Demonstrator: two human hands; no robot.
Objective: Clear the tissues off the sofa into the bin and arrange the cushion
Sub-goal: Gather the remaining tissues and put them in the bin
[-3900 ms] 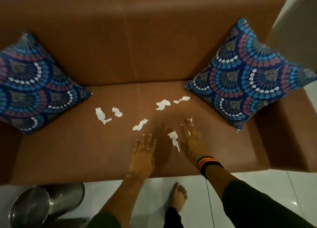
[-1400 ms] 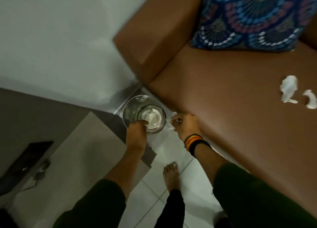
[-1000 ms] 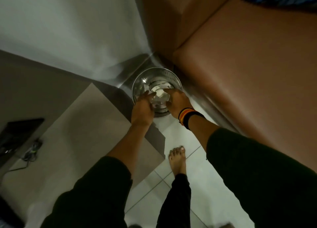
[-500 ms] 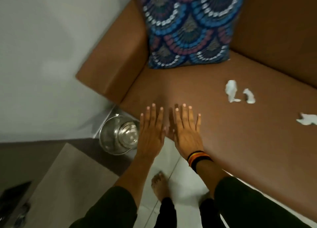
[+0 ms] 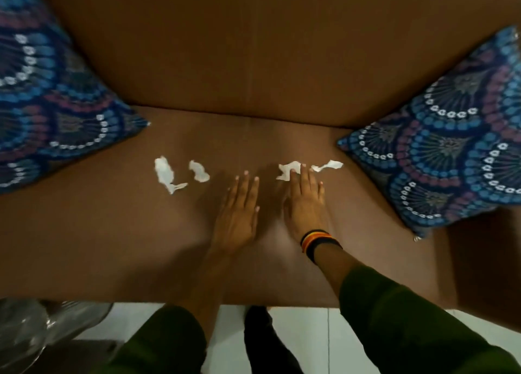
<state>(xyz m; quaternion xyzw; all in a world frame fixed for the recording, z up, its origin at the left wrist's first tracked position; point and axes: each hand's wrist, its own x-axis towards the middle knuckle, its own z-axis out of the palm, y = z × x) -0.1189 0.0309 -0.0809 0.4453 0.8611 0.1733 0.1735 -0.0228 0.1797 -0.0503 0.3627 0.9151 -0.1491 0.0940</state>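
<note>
Bare sofa seat [image 5: 84,247] is lying open in front of the tissue scraps [image 5: 169,173] — two cushions [image 5: 456,154] are crowding both ends, the backrest [image 5: 253,49] walling the rear.

Both hands lie flat on the sofa seat [image 5: 98,232], the left hand [image 5: 236,216] just beside the right hand [image 5: 306,207]. Two tissues [image 5: 166,173] lie left of the left hand; two more [image 5: 327,166] sit at the right hand's fingertips [image 5: 303,173], one touching. A cushion [image 5: 50,106] lies far left, another [image 5: 451,154] far right, and the bin [image 5: 33,325] behind-left on the floor.

Brown sofa [image 5: 112,232], white tissues [image 5: 166,173], cushions [image 5: 451,154] – blue, purple fan pattern, dotted white – green sleeves [image 5: 408,325]
</note>
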